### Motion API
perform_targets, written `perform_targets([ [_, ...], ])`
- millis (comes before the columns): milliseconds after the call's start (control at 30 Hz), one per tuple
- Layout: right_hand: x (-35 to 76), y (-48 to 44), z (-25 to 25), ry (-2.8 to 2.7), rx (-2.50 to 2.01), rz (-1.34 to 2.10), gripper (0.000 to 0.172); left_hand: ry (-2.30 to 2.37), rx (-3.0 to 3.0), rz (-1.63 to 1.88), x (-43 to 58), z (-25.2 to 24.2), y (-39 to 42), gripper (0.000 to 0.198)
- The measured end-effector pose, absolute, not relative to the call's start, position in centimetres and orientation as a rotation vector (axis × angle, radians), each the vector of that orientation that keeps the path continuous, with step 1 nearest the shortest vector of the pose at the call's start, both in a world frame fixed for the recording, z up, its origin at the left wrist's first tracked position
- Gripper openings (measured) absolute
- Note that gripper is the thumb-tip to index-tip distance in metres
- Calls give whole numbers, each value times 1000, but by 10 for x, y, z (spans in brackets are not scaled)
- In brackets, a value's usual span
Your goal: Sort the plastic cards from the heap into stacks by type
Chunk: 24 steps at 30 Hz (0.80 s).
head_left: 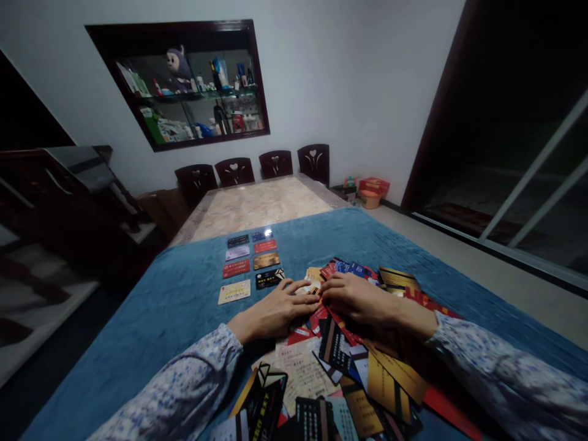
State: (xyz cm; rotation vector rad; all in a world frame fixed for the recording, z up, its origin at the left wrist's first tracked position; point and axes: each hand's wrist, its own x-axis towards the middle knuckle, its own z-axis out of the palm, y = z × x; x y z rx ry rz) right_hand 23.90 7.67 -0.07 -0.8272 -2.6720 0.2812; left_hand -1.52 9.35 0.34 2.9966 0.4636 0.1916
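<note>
My left hand (287, 306) lies over the left edge of a heap of cards, fingers stretched toward the right and nothing visibly held. Against its fingertips is my right hand (351, 297), its fingers bent together and pointing down into the heap; what they pinch is hidden. Red cards (319, 318) show beneath both hands. Nearer to me are a black striped card (335, 346), gold cards (388, 389) and a pale printed sheet (305, 367). Beyond my left hand, cards stand in two columns, among them a black VIP card (269, 278) and a cream card (234, 292).
A blue cloth (184, 306) covers the near part of the long table, whose marble-look top (257, 205) shows at the far end. Several dark chairs (275, 164) stand behind it. A wall shelf (193, 92) holds bottles and a plush toy (178, 64).
</note>
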Motion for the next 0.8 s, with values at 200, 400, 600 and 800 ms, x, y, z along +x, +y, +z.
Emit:
perform_targets([
  [200,227,70,-5,-2659,-799,330,27,490,3011,196,-23,9,89,42],
  [400,217,67,-4,-2700,-830,381,33,530,2993,227,-39,16,86,42],
  [600,205,68,-2,-2707,-842,363,32,633,2960,306,-45,20,76,44],
  [800,193,72,-4,-2677,-761,311,30,903,2881,260,-39,19,64,33],
])
